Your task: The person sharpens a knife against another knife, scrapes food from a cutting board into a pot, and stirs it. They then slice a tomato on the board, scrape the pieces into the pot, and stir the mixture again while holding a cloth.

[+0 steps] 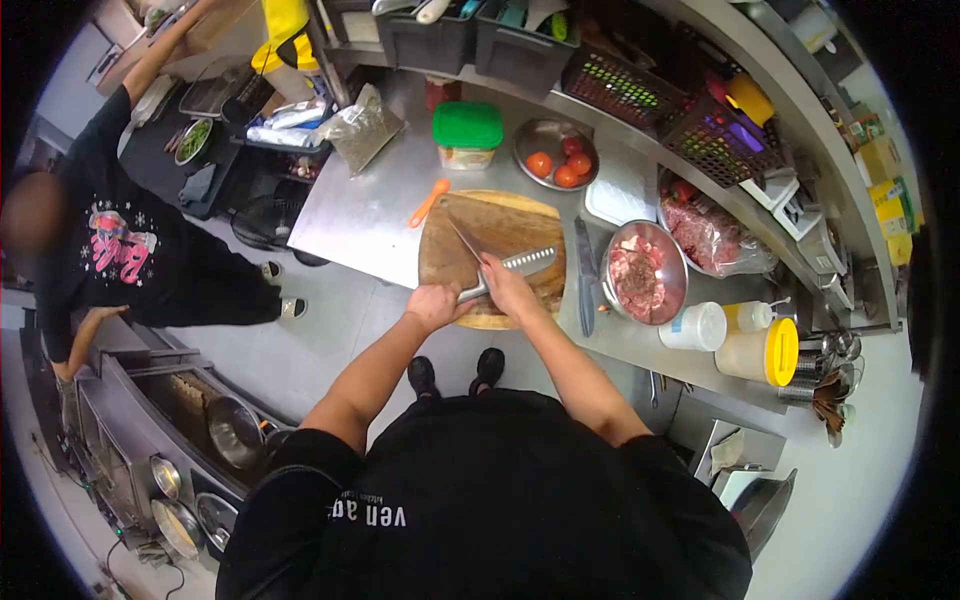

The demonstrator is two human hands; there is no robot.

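Note:
Over a wooden cutting board, my left hand is closed round the handle of a wide-bladed knife with a row of pale dimples. The blade points right, passing by my right hand. My right hand is closed too, with a thin dark blade running up and left from its fingertips; its handle is hidden. An orange-handled tool lies at the board's upper left. Right of the board rests another long knife.
Behind the board are a green-lidded tub and a bowl of tomatoes. A metal bowl of cut meat, bagged mince and a yellow-lidded container stand right. Another person stands left.

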